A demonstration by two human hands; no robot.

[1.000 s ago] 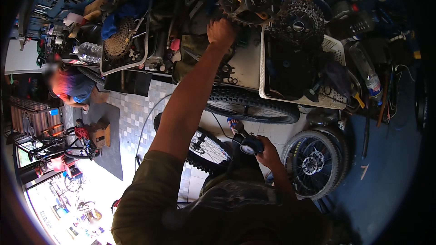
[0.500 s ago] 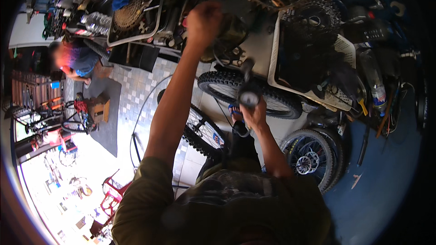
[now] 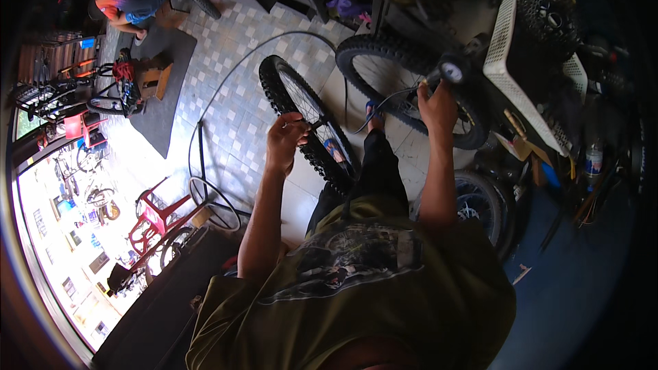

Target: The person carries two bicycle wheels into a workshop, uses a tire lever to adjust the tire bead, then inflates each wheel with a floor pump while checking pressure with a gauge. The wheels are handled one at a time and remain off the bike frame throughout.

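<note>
My right hand (image 3: 439, 108) is closed round a tire inflator (image 3: 451, 72) with a round dial gauge; its hose runs down and to the left. My left hand (image 3: 284, 141) is raised in front of the bicycle wheel (image 3: 301, 113) with a knobbly black tire, which stands by my legs. Its fingers are curled together in a pinch, and whatever is between them is too small to make out. A second knobbly wheel (image 3: 384, 72) leans under the workbench, just beyond my foot and left of the inflator.
A white plastic basket (image 3: 504, 55) with sprockets beside it stands at the right. More wheels (image 3: 480, 199) lean below it. A hose (image 3: 233, 62) loops over the tiled floor to a stand (image 3: 212, 202). Red chair (image 3: 157, 216) at left; another person (image 3: 127, 0) bends down at the far left.
My left hand has come down from the cluttered workbench to the near wheel. The view has turned toward the floor. The inflator stays in my right hand.
</note>
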